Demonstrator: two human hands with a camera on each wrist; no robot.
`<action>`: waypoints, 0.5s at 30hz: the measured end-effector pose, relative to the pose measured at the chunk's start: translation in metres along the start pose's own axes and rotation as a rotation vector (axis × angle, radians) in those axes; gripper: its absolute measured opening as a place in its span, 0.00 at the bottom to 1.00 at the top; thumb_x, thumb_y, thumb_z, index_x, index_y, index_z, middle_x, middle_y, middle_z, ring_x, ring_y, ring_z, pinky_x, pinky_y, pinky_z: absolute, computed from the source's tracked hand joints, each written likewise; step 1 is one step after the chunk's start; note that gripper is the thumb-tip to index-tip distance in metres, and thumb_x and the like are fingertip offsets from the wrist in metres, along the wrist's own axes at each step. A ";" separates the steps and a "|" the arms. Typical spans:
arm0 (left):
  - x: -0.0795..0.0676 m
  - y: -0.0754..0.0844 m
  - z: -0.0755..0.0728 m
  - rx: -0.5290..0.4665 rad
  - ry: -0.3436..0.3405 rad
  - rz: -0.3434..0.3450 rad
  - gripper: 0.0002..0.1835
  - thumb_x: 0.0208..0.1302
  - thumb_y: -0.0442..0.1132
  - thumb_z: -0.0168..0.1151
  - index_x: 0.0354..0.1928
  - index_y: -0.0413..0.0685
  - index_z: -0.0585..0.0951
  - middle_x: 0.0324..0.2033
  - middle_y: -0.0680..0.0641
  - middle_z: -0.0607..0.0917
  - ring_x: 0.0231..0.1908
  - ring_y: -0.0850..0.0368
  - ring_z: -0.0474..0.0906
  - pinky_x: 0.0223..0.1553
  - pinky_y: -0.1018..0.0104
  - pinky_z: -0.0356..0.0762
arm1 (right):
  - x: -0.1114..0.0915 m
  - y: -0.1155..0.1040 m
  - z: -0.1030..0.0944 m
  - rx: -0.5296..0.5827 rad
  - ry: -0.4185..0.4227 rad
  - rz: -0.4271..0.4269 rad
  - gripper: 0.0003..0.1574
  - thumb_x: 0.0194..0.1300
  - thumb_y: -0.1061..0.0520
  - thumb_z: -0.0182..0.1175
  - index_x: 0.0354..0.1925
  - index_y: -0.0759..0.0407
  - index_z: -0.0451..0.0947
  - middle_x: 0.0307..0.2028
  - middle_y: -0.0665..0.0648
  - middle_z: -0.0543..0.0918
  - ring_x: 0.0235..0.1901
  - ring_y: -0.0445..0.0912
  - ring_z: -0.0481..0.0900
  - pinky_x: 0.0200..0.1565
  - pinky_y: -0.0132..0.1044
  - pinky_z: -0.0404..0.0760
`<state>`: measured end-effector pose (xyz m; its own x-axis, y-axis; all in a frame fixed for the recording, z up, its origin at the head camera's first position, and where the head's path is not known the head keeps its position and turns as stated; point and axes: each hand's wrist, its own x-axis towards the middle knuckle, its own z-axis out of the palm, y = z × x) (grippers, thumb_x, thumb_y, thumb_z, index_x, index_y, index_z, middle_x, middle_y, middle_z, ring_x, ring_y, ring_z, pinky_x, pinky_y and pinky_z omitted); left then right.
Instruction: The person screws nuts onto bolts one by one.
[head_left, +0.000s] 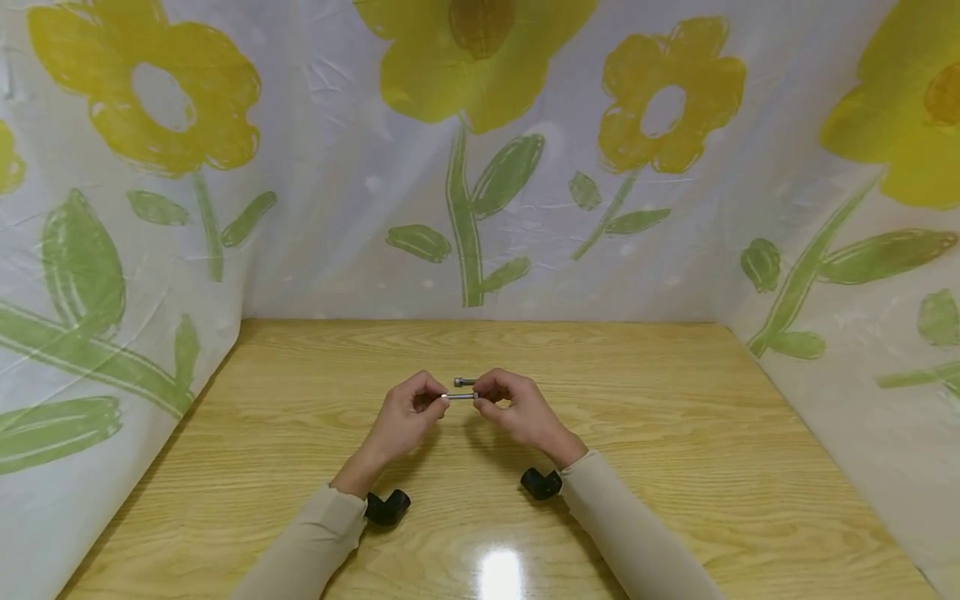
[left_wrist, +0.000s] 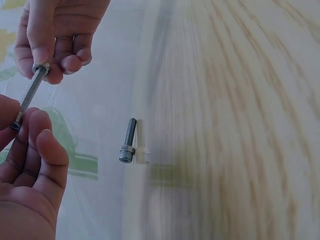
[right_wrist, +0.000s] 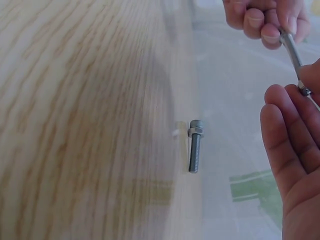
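Between my two hands, a thin silver threaded bolt [head_left: 461, 396] is held level above the table. My left hand [head_left: 403, 419] pinches its left end between thumb and fingers. At the right end, the thumb and fingers of my right hand [head_left: 522, 414] grip it. The left wrist view shows threads along the bolt [left_wrist: 30, 94] and a nut-like collar at the right hand's end; the fingertips partly cover both ends. Just beyond lies a second bolt [right_wrist: 195, 145] with a cylindrical socket head and a nut close under it. In the head view my right fingers hide its far end.
A wood-grain table [head_left: 300, 367] spreads under the hands. White sheets with yellow flowers [head_left: 322, 208] rise at its back, left and right edges. A black curved piece [head_left: 387, 507] sits at the left wrist and another black piece [head_left: 541, 483] at the right.
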<state>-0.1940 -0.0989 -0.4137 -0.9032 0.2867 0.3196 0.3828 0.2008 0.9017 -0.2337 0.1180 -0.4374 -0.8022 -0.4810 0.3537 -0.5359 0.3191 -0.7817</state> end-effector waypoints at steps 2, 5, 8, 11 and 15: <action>0.000 0.000 0.000 0.002 0.003 -0.002 0.02 0.65 0.27 0.57 0.39 0.36 0.78 0.29 0.43 0.80 0.28 0.46 0.77 0.29 0.67 0.75 | 0.000 0.000 0.000 0.006 0.000 0.005 0.08 0.66 0.60 0.61 0.43 0.60 0.78 0.37 0.51 0.83 0.35 0.42 0.80 0.42 0.39 0.80; -0.001 0.000 0.000 -0.007 0.007 -0.021 0.03 0.66 0.27 0.57 0.40 0.34 0.78 0.29 0.42 0.81 0.29 0.45 0.78 0.29 0.65 0.77 | 0.000 0.000 0.001 0.022 -0.004 0.032 0.09 0.66 0.60 0.62 0.44 0.60 0.78 0.39 0.55 0.83 0.37 0.43 0.81 0.44 0.40 0.79; -0.001 -0.001 0.000 -0.028 0.006 -0.068 0.04 0.66 0.28 0.57 0.41 0.34 0.78 0.30 0.42 0.82 0.31 0.40 0.78 0.31 0.57 0.79 | 0.000 -0.002 0.000 0.044 -0.003 0.063 0.09 0.65 0.61 0.62 0.44 0.62 0.79 0.41 0.60 0.83 0.39 0.46 0.81 0.46 0.42 0.79; -0.001 -0.003 0.000 -0.048 -0.001 -0.116 0.04 0.68 0.28 0.55 0.42 0.35 0.78 0.30 0.42 0.82 0.30 0.41 0.80 0.34 0.47 0.79 | -0.001 -0.014 -0.001 0.062 0.001 0.070 0.10 0.65 0.64 0.61 0.44 0.67 0.78 0.41 0.65 0.82 0.40 0.51 0.82 0.47 0.46 0.79; 0.000 -0.004 0.000 -0.066 -0.010 -0.141 0.05 0.69 0.28 0.54 0.42 0.35 0.78 0.30 0.42 0.82 0.30 0.42 0.80 0.36 0.42 0.77 | -0.002 -0.031 -0.004 0.078 0.001 0.067 0.10 0.64 0.67 0.60 0.44 0.71 0.77 0.41 0.68 0.81 0.41 0.55 0.82 0.47 0.47 0.79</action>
<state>-0.1959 -0.0999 -0.4176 -0.9450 0.2694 0.1854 0.2380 0.1778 0.9548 -0.2169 0.1125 -0.4114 -0.8356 -0.4603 0.3000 -0.4594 0.2860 -0.8409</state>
